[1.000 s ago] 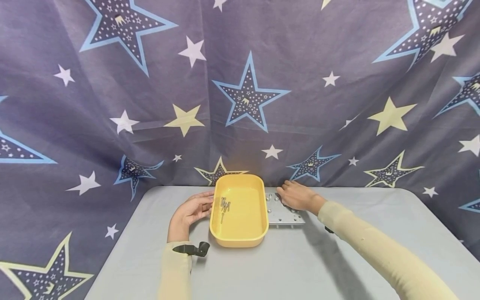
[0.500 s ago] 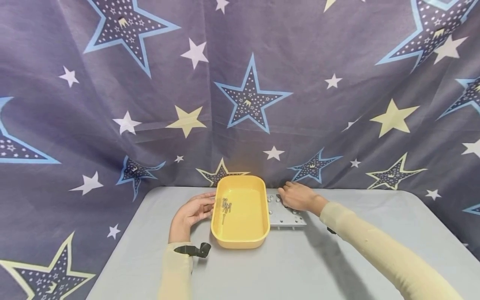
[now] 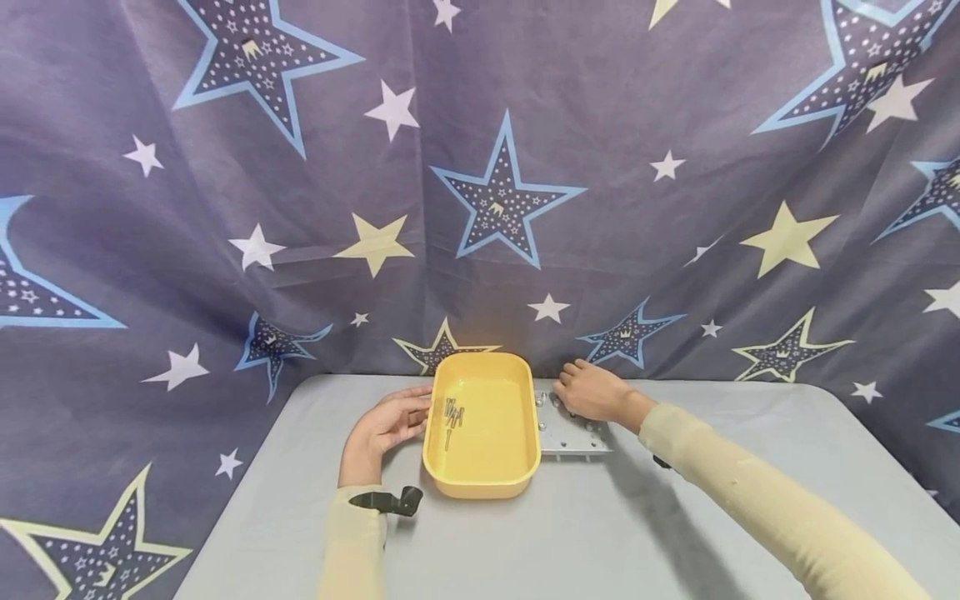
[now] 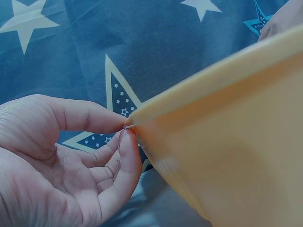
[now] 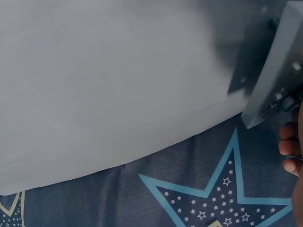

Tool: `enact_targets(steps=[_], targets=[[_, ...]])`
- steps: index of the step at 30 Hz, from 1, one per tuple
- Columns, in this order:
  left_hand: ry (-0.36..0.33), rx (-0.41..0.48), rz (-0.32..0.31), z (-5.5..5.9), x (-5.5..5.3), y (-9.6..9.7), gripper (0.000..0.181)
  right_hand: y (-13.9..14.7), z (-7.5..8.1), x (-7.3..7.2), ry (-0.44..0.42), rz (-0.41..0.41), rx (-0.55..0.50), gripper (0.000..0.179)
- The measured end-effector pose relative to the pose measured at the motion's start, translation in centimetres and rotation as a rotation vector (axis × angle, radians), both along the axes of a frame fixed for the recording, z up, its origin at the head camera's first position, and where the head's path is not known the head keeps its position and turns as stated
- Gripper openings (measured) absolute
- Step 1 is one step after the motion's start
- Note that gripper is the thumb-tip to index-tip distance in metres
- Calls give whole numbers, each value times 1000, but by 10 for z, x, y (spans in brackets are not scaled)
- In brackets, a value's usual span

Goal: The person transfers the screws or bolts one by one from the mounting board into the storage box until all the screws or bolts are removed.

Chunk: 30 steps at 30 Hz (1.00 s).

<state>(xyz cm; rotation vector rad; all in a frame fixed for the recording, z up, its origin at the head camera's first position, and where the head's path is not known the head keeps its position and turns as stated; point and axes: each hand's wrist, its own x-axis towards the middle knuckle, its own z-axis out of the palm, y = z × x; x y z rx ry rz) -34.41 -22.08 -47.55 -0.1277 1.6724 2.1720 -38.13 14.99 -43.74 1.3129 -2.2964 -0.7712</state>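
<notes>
Left of a yellow plastic tray (image 3: 482,467), my left hand (image 3: 382,429) holds its side edge. In the left wrist view, thumb and finger meet in a pinch right at the corner of the tray's rim. Several dark screws (image 3: 453,413) lie in the tray against its left side. My right hand (image 3: 597,392) is bent over the far part of a metal plate (image 3: 558,437) studded with bolts. Its fingers are curled at a small dark fastener (image 5: 288,102) beside the plate's surface. The thumb and index finger are mostly hidden in the right wrist view.
The plate stands close to the tray's right wall on a pale grey tabletop (image 3: 570,533). A star-printed cloth (image 3: 480,292) hangs right behind the table's back edge. A black wrist mount (image 3: 390,500) is on the left sleeve.
My right fingertips have shifted a little to the left over the plate. The left hand and the tray keep their places; the head view has drifted slightly.
</notes>
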Motion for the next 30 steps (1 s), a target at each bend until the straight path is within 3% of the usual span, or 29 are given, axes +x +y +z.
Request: enact_targets(steps=[9, 20, 30], targets=[[-4, -4, -5, -1, -1, 2, 55, -3, 3, 2, 4, -22, 68, 15], [13, 8, -17, -1, 0, 0, 55, -11, 13, 2, -118, -100, 47, 15], [6, 9, -4, 1, 2, 1, 54, -10, 10, 0, -66, -78, 55, 15]])
